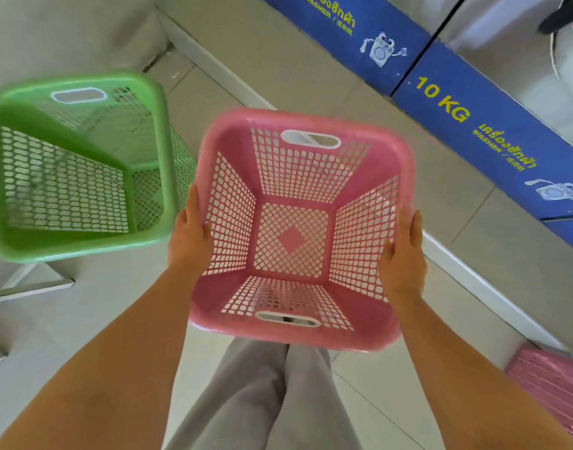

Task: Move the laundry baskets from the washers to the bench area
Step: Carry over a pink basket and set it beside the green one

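Observation:
An empty pink laundry basket with mesh walls and two handle slots is held above the floor in front of me. My left hand clasps its left rim and my right hand clasps its right rim. A green laundry basket, also empty, stands to the left on a light ledge. Part of another pink basket shows at the lower right, close to the washers.
Washers with blue "10 KG" front panels run along the right on a raised step. A light ledge or bench corner lies at the left. Pale tiled floor stretches ahead. My legs in grey trousers are below the basket.

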Available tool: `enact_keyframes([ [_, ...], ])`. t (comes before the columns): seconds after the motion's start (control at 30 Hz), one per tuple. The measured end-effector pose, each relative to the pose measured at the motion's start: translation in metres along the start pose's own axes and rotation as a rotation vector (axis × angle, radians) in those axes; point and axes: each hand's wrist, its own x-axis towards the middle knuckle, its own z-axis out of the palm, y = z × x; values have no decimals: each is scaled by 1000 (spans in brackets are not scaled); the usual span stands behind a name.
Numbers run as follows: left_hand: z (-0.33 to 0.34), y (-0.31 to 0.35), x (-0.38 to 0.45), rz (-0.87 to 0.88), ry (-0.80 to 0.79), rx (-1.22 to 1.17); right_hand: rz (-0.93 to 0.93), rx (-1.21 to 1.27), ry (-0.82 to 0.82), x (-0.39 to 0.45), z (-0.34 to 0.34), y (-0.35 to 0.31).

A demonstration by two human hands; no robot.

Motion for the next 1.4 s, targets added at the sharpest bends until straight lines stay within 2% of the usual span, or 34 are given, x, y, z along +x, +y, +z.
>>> enact_keyframes([
  [0.4,61,-34,59,-60,-80,50,-12,-39,-60,49,79,18],
  [0.57,71,-28,48,-133,-161,72,55,-107,-115,38,75,20],
  [0.77,65,-13,25,-77,-143,94,-93,-342,-171,17,57,10],
  [1.07,8,-11,0,-70,-29,57,-220,-278,-200,-1,41,-55],
  [1.4,-69,-118,28,-191,79,77,-418,-170,-235,-21,95,-193],
])
